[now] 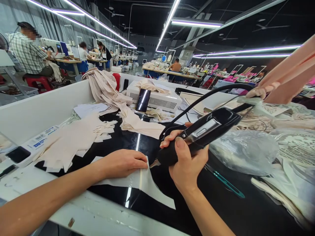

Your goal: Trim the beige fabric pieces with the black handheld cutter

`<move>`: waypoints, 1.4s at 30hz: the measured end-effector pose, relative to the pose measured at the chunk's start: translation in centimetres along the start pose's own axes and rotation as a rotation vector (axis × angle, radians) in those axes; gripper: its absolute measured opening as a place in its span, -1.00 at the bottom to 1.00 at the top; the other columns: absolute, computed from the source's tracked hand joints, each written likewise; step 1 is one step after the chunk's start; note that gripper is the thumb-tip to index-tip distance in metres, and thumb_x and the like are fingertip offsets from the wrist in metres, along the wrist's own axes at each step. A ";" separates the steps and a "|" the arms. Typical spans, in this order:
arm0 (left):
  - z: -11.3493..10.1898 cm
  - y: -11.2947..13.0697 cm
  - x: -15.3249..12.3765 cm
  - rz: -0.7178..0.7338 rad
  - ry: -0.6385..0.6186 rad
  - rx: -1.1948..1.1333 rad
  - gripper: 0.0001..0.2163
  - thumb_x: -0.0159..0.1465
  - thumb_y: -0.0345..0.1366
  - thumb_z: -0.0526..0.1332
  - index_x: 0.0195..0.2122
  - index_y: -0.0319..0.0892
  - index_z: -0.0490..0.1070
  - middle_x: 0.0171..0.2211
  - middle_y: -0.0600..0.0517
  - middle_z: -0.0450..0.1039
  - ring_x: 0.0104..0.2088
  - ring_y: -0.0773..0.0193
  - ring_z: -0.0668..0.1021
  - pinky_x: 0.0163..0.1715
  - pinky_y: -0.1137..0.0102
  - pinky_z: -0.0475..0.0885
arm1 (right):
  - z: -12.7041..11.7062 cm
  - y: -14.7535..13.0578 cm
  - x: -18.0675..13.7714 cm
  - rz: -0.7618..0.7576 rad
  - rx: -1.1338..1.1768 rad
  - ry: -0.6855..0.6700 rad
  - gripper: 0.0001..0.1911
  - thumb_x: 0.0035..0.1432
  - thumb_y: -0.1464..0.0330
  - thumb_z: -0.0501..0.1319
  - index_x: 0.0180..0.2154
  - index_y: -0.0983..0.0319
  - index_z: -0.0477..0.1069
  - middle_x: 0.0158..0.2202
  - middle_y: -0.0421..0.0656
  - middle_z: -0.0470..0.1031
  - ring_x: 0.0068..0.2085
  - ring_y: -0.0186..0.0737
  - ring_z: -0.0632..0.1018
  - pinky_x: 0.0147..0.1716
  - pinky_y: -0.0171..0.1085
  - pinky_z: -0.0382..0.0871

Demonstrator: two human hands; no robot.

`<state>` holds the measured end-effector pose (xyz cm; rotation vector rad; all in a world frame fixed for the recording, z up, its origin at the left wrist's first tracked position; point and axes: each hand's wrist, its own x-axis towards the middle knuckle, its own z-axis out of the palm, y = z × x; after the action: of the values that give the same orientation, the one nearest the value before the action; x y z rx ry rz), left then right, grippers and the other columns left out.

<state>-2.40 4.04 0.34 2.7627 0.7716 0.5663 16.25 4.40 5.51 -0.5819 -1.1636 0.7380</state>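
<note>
Head: tool [202, 131] in right hand [187, 162]

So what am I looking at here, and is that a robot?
No robot, just a person's two bare hands! The one picture comes from a camera worn on their head, looking forward and down. The right hand grips a black tool with a cord. Its metal tip points at the white cloth, close to the left hand, which rests on that cloth. Around them on the black surface lie pale pieces and a clear bag.
</note>
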 end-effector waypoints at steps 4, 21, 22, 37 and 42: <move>-0.1 -0.1 0.0 0.008 0.001 0.001 -0.71 0.43 -0.53 0.12 0.02 -0.11 0.53 0.09 -0.02 0.54 0.03 0.19 0.62 0.00 0.41 0.51 | 0.0 0.0 0.0 0.004 -0.009 -0.011 -0.66 0.18 0.24 0.42 -0.08 0.09 0.35 -0.39 -0.34 0.50 -0.47 -0.33 0.52 -0.40 -0.24 0.50; -0.2 1.0 -0.1 0.086 -0.009 -0.074 -0.69 0.37 -0.62 0.13 -0.02 -0.17 0.56 -0.04 -0.06 0.57 -0.04 0.18 0.59 0.02 0.38 0.49 | -0.6 -1.4 -0.6 0.013 -0.036 0.007 -0.59 0.14 0.20 0.45 -0.05 0.11 0.37 -0.39 -0.33 0.50 -0.50 -0.34 0.50 -0.44 -0.26 0.50; -0.2 1.0 -0.1 0.083 -0.011 -0.086 -0.69 0.37 -0.61 0.13 -0.02 -0.16 0.56 -0.04 -0.05 0.57 -0.04 0.19 0.59 0.02 0.39 0.48 | -0.5 -1.4 -0.6 0.014 -0.042 0.005 -0.60 0.14 0.19 0.44 -0.05 0.11 0.37 -0.39 -0.33 0.50 -0.50 -0.34 0.50 -0.43 -0.25 0.49; -0.4 0.9 -0.4 0.100 -0.005 -0.064 -0.69 0.41 -0.56 0.13 -0.01 -0.10 0.58 -0.02 -0.03 0.58 -0.03 0.20 0.60 -0.02 0.42 0.48 | -0.1 -1.5 -1.1 0.042 -0.023 0.002 -0.59 0.13 0.29 0.40 -0.01 0.09 0.35 -0.42 -0.36 0.51 -0.51 -0.32 0.52 -0.44 -0.25 0.48; -0.4 0.8 -0.4 0.104 -0.029 -0.040 -0.66 0.38 -0.58 0.13 0.00 -0.08 0.58 -0.01 -0.02 0.57 -0.02 0.19 0.60 -0.04 0.42 0.49 | 0.0 -1.4 -1.3 0.031 -0.053 -0.023 -0.67 0.19 0.31 0.36 -0.04 0.08 0.36 -0.39 -0.35 0.50 -0.50 -0.33 0.52 -0.43 -0.25 0.48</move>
<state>-2.55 3.21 0.85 2.7795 0.6070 0.5542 16.27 2.48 5.78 -0.6382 -1.2005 0.7433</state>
